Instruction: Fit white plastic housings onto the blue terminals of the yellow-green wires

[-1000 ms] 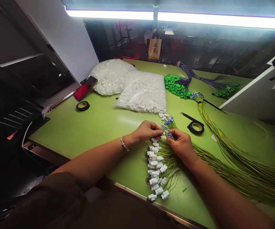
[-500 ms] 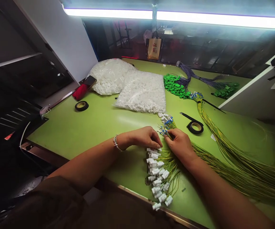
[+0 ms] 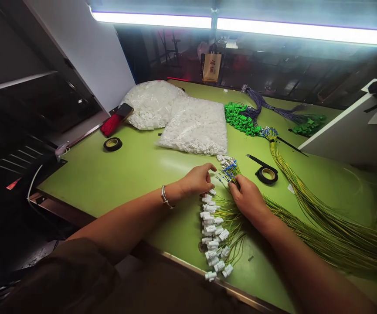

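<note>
My left hand [image 3: 198, 179], with a silver bracelet on its wrist, hovers over the green table [image 3: 126, 170], its index finger stretched toward a few loose white connectors [image 3: 222, 158]; the other fingers are loosely curled and nothing shows in them. My right hand [image 3: 246, 198] is closed on a bundle of yellow-green wires [image 3: 306, 231] just behind their blue-tipped ends [image 3: 229, 168]. Below both hands lies a row of wires fitted with white connectors [image 3: 212, 233], reaching the table's near edge.
Two clear bags of white connectors [image 3: 195, 126] lie at the back. Green connectors with purple wires [image 3: 242, 117] sit behind. Black tape rolls lie at right [image 3: 267, 174] and at left [image 3: 113, 144]. A second yellow-green wire bundle [image 3: 289, 174] runs right. A red case with a phone [image 3: 116, 118] lies at the left edge.
My left hand dropped to the row of white connectors, then lifted and reached forward with the index finger out. My right hand lowered onto the wire bundle and stayed closed on it.
</note>
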A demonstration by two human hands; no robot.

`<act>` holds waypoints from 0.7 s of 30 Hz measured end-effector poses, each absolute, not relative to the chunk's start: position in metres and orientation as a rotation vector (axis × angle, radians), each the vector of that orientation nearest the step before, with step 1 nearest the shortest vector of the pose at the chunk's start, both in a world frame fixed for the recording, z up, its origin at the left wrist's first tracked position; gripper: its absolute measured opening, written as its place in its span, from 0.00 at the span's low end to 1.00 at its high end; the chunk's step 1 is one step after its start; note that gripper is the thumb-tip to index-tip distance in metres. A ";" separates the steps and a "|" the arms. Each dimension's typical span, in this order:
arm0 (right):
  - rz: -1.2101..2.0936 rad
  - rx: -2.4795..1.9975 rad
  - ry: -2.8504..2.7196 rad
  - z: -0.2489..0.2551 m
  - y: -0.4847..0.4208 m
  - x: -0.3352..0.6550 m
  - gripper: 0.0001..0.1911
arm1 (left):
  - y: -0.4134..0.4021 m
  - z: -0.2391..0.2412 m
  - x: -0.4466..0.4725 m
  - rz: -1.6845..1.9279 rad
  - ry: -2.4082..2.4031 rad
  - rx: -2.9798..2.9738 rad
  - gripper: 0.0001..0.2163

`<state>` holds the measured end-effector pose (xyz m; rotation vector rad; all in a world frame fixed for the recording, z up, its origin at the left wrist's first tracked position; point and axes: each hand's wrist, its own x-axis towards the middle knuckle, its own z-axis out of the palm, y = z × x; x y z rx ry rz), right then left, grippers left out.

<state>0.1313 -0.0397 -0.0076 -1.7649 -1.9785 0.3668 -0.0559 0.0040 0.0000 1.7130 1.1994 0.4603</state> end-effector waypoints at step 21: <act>0.648 -1.479 -1.774 -0.019 -0.035 0.128 0.13 | 0.016 -0.001 -0.054 0.612 1.014 1.725 0.08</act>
